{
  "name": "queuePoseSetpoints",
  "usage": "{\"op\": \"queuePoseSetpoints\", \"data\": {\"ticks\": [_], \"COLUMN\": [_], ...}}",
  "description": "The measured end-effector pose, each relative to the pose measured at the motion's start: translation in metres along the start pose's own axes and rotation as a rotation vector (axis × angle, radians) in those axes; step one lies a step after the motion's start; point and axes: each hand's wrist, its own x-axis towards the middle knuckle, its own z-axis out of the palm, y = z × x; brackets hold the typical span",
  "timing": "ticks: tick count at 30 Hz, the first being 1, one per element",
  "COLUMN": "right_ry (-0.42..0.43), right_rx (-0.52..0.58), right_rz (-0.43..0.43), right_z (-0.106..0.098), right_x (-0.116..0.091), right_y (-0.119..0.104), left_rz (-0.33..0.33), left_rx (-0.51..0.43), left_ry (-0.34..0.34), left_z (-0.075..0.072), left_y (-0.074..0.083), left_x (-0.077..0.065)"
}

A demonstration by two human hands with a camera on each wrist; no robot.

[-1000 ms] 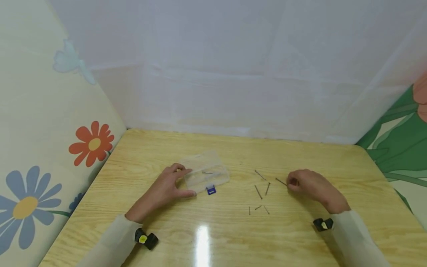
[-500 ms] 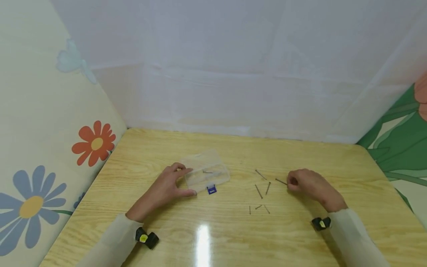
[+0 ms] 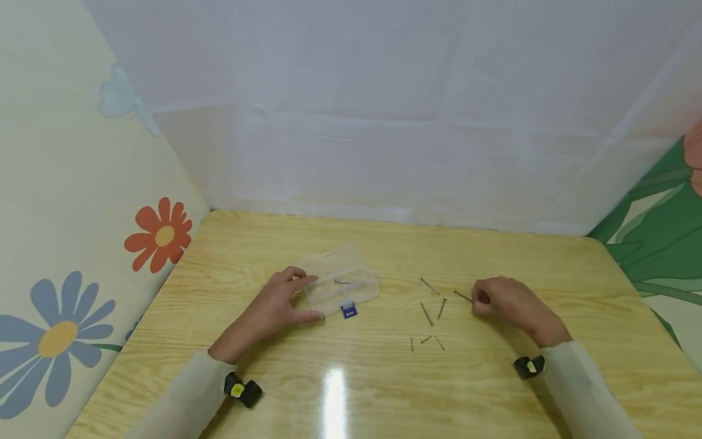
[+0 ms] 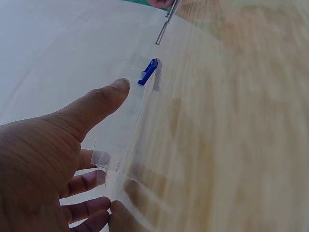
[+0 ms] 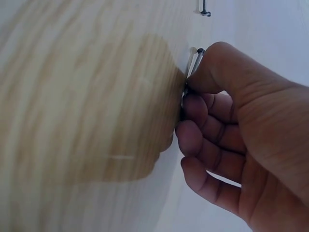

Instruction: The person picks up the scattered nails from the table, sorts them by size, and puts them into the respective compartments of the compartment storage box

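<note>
In the head view, my left hand (image 3: 276, 305) holds the left end of a clear plastic box (image 3: 364, 294) with its lid raised at the back. The left wrist view has the thumb along the front wall and the fingers at the end. A blue latch (image 3: 349, 310) hangs at the box's front, and one nail (image 3: 343, 281) lies inside. My right hand (image 3: 512, 305) pinches a dark nail (image 3: 463, 296) low over the table; its head end sticks out to the left. In the right wrist view the nail's shaft (image 5: 197, 62) runs in between thumb and index finger.
Several loose nails lie between the hands: longer ones such as a nail (image 3: 426, 314) nearer the back and shorter ones such as a nail (image 3: 440, 343) in front. The wooden table (image 3: 395, 390) meets a pale cloth backdrop (image 3: 351, 152) along its far edge.
The head view has shifted very slightly. Both hands, the box and the nails keep their places, and the right hand still pinches its nail.
</note>
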Motion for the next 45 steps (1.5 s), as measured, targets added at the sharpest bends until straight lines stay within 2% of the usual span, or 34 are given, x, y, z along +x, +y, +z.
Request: {"op": "queuePoseSetpoints", "data": {"ticks": [6, 13, 19, 25, 32, 40, 45], "right_ry": [0.006, 0.085, 0.094, 0.079, 0.033, 0.065, 0.064], "right_rx": [0.007, 0.010, 0.000, -0.053, -0.066, -0.048, -0.037], "right_rz": [-0.024, -0.144, -0.214, -0.283, -0.294, -0.373, -0.409], "right_z": [-0.002, -0.006, -0.007, -0.005, -0.006, -0.012, -0.008], "right_x": [0.001, 0.008, 0.020, 0.034, 0.055, 0.079, 0.093], "right_y": [-0.001, -0.011, -0.026, -0.044, -0.068, -0.103, -0.118], "left_rz": [0.001, 0.005, 0.015, 0.009, 0.000, -0.014, -0.013], "left_rx": [0.003, -0.001, -0.011, -0.019, -0.021, -0.028, -0.034], "left_ry": [0.004, 0.005, 0.002, -0.006, -0.002, -0.006, -0.009], "left_z": [0.001, 0.000, -0.001, 0.000, 0.001, 0.000, 0.001], "left_y": [0.000, 0.000, 0.001, 0.000, -0.002, -0.003, -0.002], "left_x": [0.000, -0.001, -0.001, 0.001, 0.000, -0.001, -0.001]}}
